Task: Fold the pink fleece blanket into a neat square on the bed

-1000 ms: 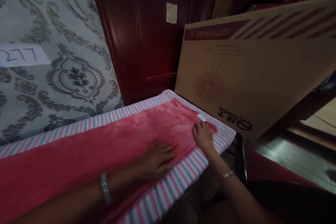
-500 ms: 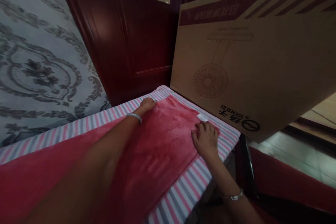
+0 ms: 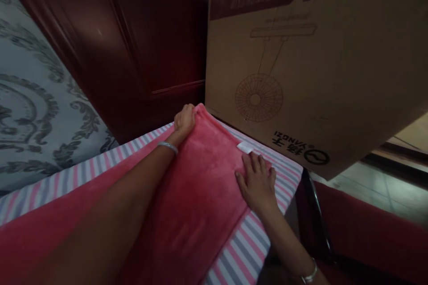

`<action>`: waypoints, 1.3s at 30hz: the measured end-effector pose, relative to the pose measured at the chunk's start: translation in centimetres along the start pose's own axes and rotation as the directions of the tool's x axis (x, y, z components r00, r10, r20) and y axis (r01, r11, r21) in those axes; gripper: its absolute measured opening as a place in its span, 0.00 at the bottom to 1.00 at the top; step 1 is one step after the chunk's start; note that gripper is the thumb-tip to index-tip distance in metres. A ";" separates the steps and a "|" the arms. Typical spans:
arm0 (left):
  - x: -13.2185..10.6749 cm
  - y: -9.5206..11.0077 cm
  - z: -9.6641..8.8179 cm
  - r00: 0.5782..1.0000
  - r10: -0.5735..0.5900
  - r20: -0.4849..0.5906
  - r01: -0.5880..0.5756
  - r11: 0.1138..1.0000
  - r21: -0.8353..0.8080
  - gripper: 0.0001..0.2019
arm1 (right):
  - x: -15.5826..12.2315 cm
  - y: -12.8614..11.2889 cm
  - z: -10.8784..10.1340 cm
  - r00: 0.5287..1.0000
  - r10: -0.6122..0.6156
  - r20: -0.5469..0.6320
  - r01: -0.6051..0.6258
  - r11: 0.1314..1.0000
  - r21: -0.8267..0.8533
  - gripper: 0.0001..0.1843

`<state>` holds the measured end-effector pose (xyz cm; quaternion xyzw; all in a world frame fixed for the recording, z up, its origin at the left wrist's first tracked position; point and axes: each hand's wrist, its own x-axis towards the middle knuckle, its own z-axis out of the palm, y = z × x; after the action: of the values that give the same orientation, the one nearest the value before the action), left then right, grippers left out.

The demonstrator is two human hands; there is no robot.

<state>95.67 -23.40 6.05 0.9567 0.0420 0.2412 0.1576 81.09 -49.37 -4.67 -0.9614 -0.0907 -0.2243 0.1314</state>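
Left hand [image 3: 185,118] grips, right hand [image 3: 257,182] flattens red towel [image 3: 200,178].

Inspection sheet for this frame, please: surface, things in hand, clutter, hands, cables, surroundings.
Surface: striped cover, pink, grey and white.
Things in hand: red cloth spread on it, white label at its corner.
Clutter: cardboard box with a fan drawing, past the cover's right end.
Grips: left hand curled on the cloth's far corner; right hand flat, open, by the label.
Cables: nothing seen.
Surroundings: dark wood door, patterned wallpaper.
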 end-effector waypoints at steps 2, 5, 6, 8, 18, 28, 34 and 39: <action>-0.4 -0.4 1.0 0.996 -0.012 0.089 0.005 0.997 0.075 0.17 | 0.0 0.0 0.1 0.999 0.019 0.026 -0.019 1.000 0.002 0.30; -0.8 -0.8 2.8 0.970 -0.078 0.230 0.049 0.991 0.128 0.17 | 0.1 0.0 0.1 0.999 0.024 0.040 -0.025 1.000 0.011 0.31; -0.7 -0.9 3.2 0.966 -0.090 0.244 0.059 0.990 0.131 0.18 | 0.1 0.0 0.1 0.999 0.027 0.047 -0.027 1.000 0.012 0.31; -0.2 -1.2 3.4 0.958 -0.102 0.267 0.068 0.989 0.134 0.20 | 0.1 0.1 0.0 0.998 0.033 0.062 -0.034 0.999 0.007 0.32; 0.4 -4.9 0.5 0.907 -0.150 0.394 0.086 0.981 0.176 0.21 | 0.3 -0.7 -1.2 0.980 0.090 0.179 -0.078 0.994 -0.073 0.31; -0.9 -4.5 1.0 0.928 -0.141 0.344 0.080 0.979 0.186 0.20 | 0.3 -0.7 -1.2 0.972 0.117 0.201 -0.103 0.991 -0.080 0.32; -3.7 -4.6 -1.9 0.954 -0.039 0.296 -0.009 0.987 0.161 0.21 | 0.3 -0.8 -1.2 0.974 0.107 0.197 -0.093 0.993 -0.078 0.32; -11.8 -7.6 -6.0 0.922 0.127 0.366 -0.196 0.968 0.158 0.24 | 0.2 -0.7 -1.4 0.973 0.097 0.209 -0.079 0.993 -0.089 0.33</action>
<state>82.42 -16.37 3.30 0.9952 -0.0432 0.0728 0.0492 80.50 -49.07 -3.19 -0.9874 -0.0525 -0.1173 0.0922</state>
